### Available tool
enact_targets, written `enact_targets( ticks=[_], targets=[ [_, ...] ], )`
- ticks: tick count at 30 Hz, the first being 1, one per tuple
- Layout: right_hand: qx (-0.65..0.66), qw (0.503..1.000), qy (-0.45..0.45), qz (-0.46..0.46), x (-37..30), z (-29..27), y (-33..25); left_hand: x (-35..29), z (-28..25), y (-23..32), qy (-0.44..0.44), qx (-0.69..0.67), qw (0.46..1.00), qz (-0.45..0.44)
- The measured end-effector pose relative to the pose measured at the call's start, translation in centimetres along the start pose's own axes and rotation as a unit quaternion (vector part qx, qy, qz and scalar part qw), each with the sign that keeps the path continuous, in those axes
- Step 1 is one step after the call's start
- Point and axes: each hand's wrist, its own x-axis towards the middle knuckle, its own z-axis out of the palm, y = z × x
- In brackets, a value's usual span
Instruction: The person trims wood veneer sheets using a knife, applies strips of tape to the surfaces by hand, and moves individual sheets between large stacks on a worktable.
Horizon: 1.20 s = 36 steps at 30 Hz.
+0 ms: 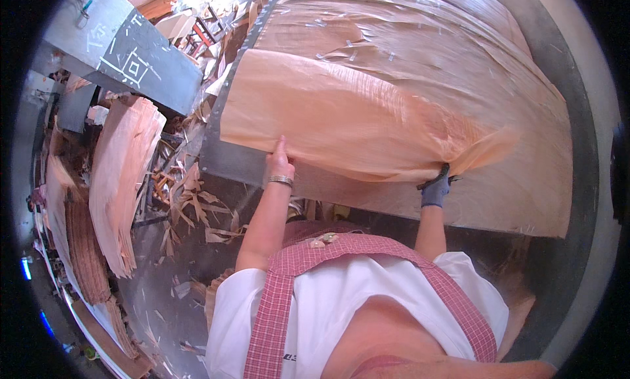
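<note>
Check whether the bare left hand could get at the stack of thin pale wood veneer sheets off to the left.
Probably not as things stand: the left hand grips the near edge of the big veneer sheet, and the veneer stack lies well off to the side, across scrap-littered floor.

Only one view, worn on the head, looking steeply down over the chest and the checked apron straps in the lower middle of the frame. Wide fisheye lens, with a dark round rim in all corners and straight edges bent near the border. Faces forward and down onto a work table carrying thin veneer sheets, which fill the upper centre and right at arm's length. Both forearms entering from below, left hand at centre left, gloved right hand at centre right. Floor with stacked veneer seen farther off at the left edge.
</note>
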Motion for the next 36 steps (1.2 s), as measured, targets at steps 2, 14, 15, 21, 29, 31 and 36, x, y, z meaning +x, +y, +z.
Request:
enact_targets(
  ticks=[2,14,15,21,29,31,36],
  targets=[
    [-0.010,1.000,0.007,0.015,-0.5,-0.5,0.6,2.1,-1.7,-0.4,0.049,0.020,0.999,0.014],
    [-0.489,0.681,-0.044,-0.543,-5.8,-0.4,-5.1,-0.1,-8.6,-0.3,0.078,-0.006,0.997,0.006],
    [-0.541,0.634,-0.070,-0.547,-4.6,0.7,-4.6,-0.1,-8.3,0.0,0.087,0.016,0.996,0.002],
    [-0.686,0.566,-0.121,-0.442,-0.6,8.0,0.2,0.9,-10.4,0.6,0.097,0.078,0.992,0.005],
    [-0.712,0.550,-0.123,-0.420,-0.9,8.8,2.0,0.1,-10.7,3.2,0.138,0.171,0.975,-0.017],
    [-0.704,0.550,-0.124,-0.431,-1.0,8.2,2.0,0.2,-11.2,3.1,0.147,0.185,0.971,-0.024],
    [-0.715,0.551,-0.129,-0.411,-1.2,8.6,1.9,0.9,-12.7,2.8,0.133,0.219,0.967,-0.014]
  ],
)
